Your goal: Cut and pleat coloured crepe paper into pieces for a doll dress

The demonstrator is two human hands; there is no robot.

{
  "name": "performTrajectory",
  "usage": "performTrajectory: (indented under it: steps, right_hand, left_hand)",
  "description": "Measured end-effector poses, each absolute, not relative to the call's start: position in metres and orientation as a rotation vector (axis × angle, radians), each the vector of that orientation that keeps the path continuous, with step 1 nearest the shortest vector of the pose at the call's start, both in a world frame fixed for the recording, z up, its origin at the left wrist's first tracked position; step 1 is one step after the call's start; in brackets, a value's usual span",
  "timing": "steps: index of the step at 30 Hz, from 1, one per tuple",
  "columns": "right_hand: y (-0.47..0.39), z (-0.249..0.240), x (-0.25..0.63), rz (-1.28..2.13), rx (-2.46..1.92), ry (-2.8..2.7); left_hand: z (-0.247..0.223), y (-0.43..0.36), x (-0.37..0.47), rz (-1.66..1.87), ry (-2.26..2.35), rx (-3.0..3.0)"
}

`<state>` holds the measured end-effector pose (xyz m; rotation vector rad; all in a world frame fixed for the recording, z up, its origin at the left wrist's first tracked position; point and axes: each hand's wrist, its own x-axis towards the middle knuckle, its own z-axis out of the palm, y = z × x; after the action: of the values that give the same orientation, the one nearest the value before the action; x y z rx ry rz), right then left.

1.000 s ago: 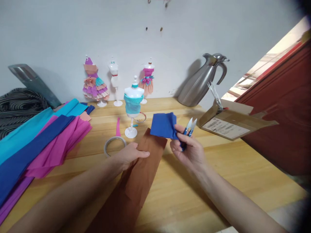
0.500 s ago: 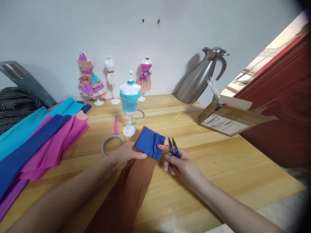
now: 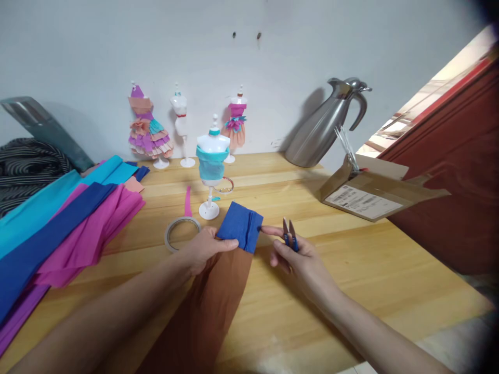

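In the head view, with the square of blue, creased crepe-like sheet [image 3: 234,223] as the middle of the clock face, the left hand [image 3: 205,251] comes in from 8 o'clock, its thumb pressed on the square's near edge and its fingers under it, so that it pinches the square on top of a long, brown, crepe-like strip [image 3: 222,291]. The square covers the strip's far end, and the strip runs off toward 7 o'clock. A raised fold crosses the square on its 3 o'clock side. The right hand [image 3: 302,257], between 3 and 4 o'clock, is closed around a small pair of blue-handled metal snips [image 3: 291,241], whose blades stand apart and point toward 12. Its index finger reaches out to the square's right edge; whether it touches is hard to tell. Near 9 o'clock, just beside the left hand, a grey-white ring of tape [image 3: 167,236] lies on the pale wooden table [image 3: 304,322], with a narrow pink strip [image 3: 187,202] at 10. At 11 stands a small white dress form in a turquoise wrap [image 3: 212,162]. A steel jug [image 3: 315,127] leans between 1 and 2, and an open cardboard box [image 3: 370,200] sits between 2 and 3.
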<state>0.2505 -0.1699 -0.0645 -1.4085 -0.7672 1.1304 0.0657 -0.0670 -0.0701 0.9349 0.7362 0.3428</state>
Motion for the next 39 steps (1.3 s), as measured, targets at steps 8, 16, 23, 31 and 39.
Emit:
performTrajectory:
  steps: [8, 16, 23, 31, 39]
  right_hand:
    - [-0.150, -0.069, 0.251, 1.288, -1.111, -0.579]
    - [-0.130, -0.056, 0.234, 1.080, -1.240, -0.802]
    - [-0.129, -0.061, 0.235, 1.002, -1.271, -0.823]
    - [-0.134, -0.072, 0.238, 1.036, -1.223, -0.820]
    - [-0.137, -0.070, 0.239, 0.963, -1.241, -0.839]
  left_hand:
    - [-0.067, -0.068, 0.064, 0.350, 0.705, 0.945]
    - [-0.067, -0.064, 0.063, 0.413, 0.699, 0.898]
    - [-0.071, -0.058, 0.058, 0.339, 0.623, 0.925]
    - [-0.072, -0.057, 0.063, 0.363, 0.650, 1.012]
    - [-0.078, -0.063, 0.065, 0.432, 0.674, 1.047]
